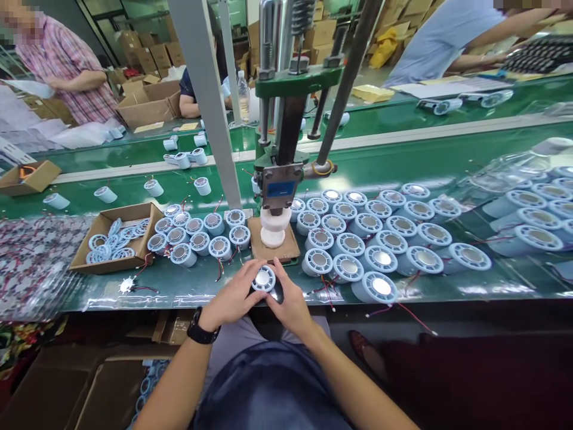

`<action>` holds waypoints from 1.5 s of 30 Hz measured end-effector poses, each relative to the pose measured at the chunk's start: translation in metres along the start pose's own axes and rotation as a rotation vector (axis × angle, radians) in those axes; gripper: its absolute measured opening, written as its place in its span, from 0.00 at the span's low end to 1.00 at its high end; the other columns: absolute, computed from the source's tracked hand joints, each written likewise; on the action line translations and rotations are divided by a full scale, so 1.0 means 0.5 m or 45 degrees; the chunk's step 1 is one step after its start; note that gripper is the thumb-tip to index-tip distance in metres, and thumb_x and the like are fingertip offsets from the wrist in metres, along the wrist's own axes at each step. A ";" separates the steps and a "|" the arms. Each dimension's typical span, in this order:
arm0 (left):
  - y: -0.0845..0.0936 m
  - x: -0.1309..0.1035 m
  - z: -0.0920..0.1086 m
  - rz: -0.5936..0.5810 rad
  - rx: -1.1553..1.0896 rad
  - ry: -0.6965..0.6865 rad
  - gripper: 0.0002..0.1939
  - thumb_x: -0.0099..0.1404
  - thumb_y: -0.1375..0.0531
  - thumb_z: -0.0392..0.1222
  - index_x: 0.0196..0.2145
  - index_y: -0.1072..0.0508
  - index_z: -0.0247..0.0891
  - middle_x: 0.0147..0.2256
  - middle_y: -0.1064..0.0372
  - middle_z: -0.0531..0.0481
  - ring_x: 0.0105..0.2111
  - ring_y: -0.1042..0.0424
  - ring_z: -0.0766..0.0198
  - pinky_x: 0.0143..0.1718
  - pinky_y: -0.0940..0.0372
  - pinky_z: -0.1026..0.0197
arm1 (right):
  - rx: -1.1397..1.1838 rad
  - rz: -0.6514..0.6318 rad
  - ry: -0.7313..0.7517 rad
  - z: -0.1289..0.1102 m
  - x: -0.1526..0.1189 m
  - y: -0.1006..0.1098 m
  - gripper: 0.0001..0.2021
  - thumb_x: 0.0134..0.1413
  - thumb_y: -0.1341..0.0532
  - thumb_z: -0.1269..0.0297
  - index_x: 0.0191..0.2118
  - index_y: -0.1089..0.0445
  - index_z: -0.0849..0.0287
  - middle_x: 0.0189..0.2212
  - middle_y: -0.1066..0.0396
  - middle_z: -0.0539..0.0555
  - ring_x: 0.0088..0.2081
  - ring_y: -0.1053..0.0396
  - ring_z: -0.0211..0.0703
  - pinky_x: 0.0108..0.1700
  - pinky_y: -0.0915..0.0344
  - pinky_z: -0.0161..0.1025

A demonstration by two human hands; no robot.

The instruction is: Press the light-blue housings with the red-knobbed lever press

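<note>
Between my two hands, at the bench's front edge, is a light blue round housing (pixel 263 279) with a silver disc in its top. My left hand (pixel 235 292), below a black wristband, curls round its left side. Fingers of my right hand (pixel 289 298) press on its right side. Just beyond them stands a press with a white plastic head (pixel 274 224) above a brown base plate (pixel 290 243). Similar blue housings (pixel 380 286) stand in rows to the right, and a smaller group (pixel 199 242) stands left of the press.
A cardboard box (pixel 101 222) holds blue rings at the left, beside bagged parts (pixel 36 263). One white part with wires (pixel 128 285) lies in front. A grey post (pixel 206 101) rises behind the bench. People work across the green conveyor (pixel 376 140).
</note>
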State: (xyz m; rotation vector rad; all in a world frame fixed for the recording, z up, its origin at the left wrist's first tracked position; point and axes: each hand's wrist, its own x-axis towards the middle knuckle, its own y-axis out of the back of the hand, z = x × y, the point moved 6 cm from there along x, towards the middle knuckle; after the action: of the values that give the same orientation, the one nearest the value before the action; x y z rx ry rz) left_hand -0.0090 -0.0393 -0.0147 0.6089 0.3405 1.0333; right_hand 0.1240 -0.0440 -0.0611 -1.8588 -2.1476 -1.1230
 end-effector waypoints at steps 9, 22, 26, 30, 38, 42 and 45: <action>-0.051 -0.021 -0.015 0.343 0.034 0.053 0.28 0.70 0.48 0.40 0.66 0.48 0.37 0.63 0.45 0.35 0.65 0.45 0.50 0.65 0.47 0.40 | -0.044 -0.244 0.052 0.001 0.007 0.002 0.33 0.59 0.46 0.74 0.70 0.50 0.57 0.62 0.41 0.61 0.63 0.39 0.46 0.63 0.35 0.47; -0.061 -0.024 -0.022 0.558 -0.043 0.151 0.27 0.65 0.42 0.39 0.60 0.42 0.36 0.57 0.38 0.36 0.59 0.37 0.49 0.61 0.42 0.42 | -0.065 -0.160 0.001 0.009 -0.005 0.004 0.32 0.57 0.46 0.74 0.68 0.45 0.60 0.59 0.35 0.61 0.58 0.33 0.46 0.58 0.31 0.45; -0.054 -0.026 -0.021 0.540 -0.051 0.131 0.27 0.64 0.41 0.39 0.60 0.43 0.37 0.57 0.38 0.37 0.58 0.37 0.50 0.61 0.41 0.44 | -0.041 -0.169 -0.023 0.009 -0.007 0.001 0.32 0.58 0.46 0.73 0.68 0.45 0.59 0.59 0.36 0.60 0.58 0.34 0.46 0.59 0.32 0.45; -0.057 -0.025 -0.019 0.501 -0.073 0.141 0.26 0.65 0.42 0.39 0.60 0.43 0.38 0.58 0.39 0.38 0.60 0.38 0.51 0.62 0.43 0.45 | -0.032 -0.159 0.016 0.006 -0.001 0.005 0.32 0.58 0.45 0.72 0.69 0.47 0.59 0.58 0.35 0.60 0.57 0.33 0.46 0.58 0.32 0.45; -0.071 -0.033 -0.023 0.565 -0.044 0.211 0.28 0.69 0.44 0.43 0.63 0.47 0.37 0.61 0.42 0.36 0.62 0.41 0.51 0.63 0.44 0.45 | -0.038 -0.158 0.027 0.000 -0.002 0.005 0.34 0.60 0.46 0.72 0.71 0.52 0.56 0.58 0.35 0.60 0.56 0.34 0.48 0.57 0.32 0.46; -0.063 -0.033 -0.022 0.433 0.002 0.209 0.28 0.69 0.44 0.44 0.64 0.46 0.39 0.62 0.42 0.38 0.62 0.40 0.51 0.64 0.44 0.46 | -0.066 -0.162 0.046 -0.001 -0.005 0.002 0.35 0.60 0.46 0.71 0.71 0.54 0.57 0.56 0.35 0.61 0.54 0.34 0.50 0.55 0.31 0.48; -0.056 -0.036 -0.019 0.396 0.043 0.238 0.29 0.70 0.44 0.46 0.65 0.47 0.40 0.63 0.43 0.38 0.62 0.40 0.50 0.64 0.43 0.46 | -0.064 -0.189 0.054 -0.002 -0.005 0.001 0.35 0.60 0.46 0.71 0.71 0.55 0.58 0.56 0.35 0.63 0.54 0.34 0.52 0.54 0.31 0.49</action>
State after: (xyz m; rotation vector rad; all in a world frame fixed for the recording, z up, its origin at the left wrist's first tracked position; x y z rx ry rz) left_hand -0.0032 -0.0627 -0.0397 0.6090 0.4368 1.3903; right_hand 0.1248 -0.0466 -0.0612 -1.7025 -2.2860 -1.2441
